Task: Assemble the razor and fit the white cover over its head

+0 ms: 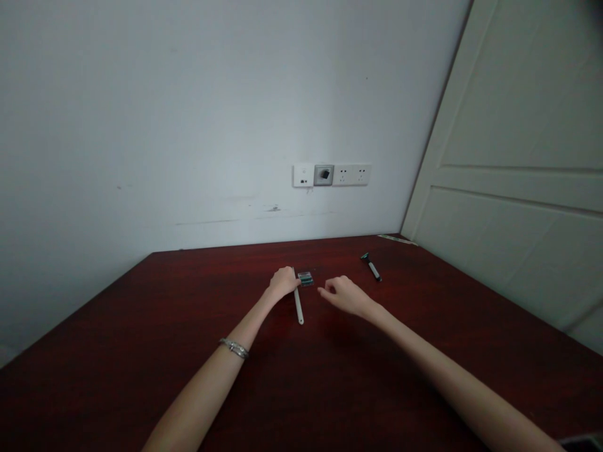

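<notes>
My left hand (282, 282) is closed around the upper part of a slim white handle (298, 306) with a small hole in its near end. Its far end is mostly covered by my fingers, so I cannot make out what kind of tool it is. Just right of that hand, a small clear case (306, 279) with dark green pieces inside lies on the table. My right hand (343, 294) hovers to the right of the case, fingers loosely curved, thumb apart from them, holding nothing visible. A razor (372, 267) with a grey grip lies farther right.
A dark red wooden table (164, 314) runs back to a white wall (188, 113) with sockets (351, 175) and a grey switch plate (323, 175). A pale panelled door (513, 188) stands along the right. Near the back right corner lies a thin strip (398, 239).
</notes>
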`<state>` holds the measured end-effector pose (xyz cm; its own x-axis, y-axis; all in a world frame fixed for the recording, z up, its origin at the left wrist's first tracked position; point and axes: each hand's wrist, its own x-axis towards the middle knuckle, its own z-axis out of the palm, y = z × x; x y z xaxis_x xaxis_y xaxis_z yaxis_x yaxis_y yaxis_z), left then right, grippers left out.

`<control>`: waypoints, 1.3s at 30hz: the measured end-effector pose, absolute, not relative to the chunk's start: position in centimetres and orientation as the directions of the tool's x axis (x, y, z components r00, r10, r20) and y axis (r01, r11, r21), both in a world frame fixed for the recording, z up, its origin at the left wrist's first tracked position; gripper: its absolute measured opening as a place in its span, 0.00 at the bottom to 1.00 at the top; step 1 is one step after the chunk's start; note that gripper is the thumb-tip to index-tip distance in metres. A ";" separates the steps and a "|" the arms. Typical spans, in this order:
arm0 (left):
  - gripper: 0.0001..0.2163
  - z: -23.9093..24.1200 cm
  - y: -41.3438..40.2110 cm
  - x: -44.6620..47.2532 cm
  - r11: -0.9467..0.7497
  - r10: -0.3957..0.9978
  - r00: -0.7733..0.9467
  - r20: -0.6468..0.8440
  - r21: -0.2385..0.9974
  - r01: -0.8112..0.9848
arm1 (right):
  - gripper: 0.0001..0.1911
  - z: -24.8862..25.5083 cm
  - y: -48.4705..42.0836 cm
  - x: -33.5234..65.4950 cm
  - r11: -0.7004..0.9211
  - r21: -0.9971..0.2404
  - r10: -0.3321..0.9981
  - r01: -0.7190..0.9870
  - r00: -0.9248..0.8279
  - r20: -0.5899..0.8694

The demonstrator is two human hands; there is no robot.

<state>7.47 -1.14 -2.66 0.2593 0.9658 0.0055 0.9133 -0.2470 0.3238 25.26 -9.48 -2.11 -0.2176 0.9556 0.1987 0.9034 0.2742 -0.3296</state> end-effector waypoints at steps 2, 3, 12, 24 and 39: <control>0.11 -2.4 -0.9 7.5 -0.235 0.970 0.242 0.021 0.337 0.912 | 0.20 -1.8 -9.9 23.7 0.305 -0.345 0.950 0.888 -0.256 0.182; 0.11 -2.4 -0.8 7.6 -0.229 0.972 0.235 0.025 0.341 0.912 | 0.21 -1.7 -10.0 23.0 0.310 -0.345 0.949 0.886 -0.266 0.171; 0.12 -1.4 -0.2 8.5 -0.196 0.981 0.177 0.085 0.345 0.918 | 0.19 -0.8 -9.7 19.9 0.239 -0.151 0.964 0.959 -0.216 0.156; 0.11 -1.1 -0.3 8.8 -0.234 0.971 0.186 0.150 0.436 0.869 | 0.18 -0.8 -9.9 19.9 0.205 -0.087 0.973 0.975 -0.193 0.123; 0.14 -1.1 0.0 9.2 -0.354 0.929 0.231 0.289 0.514 0.781 | 0.20 -1.1 -9.3 21.5 0.172 -0.078 0.970 0.982 -0.155 0.189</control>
<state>9.17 0.02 -1.10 0.2305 0.9292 0.2888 0.7813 -0.3536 0.5143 21.55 -9.26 -1.06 -0.1553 0.9697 0.1886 0.9820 0.1724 -0.0776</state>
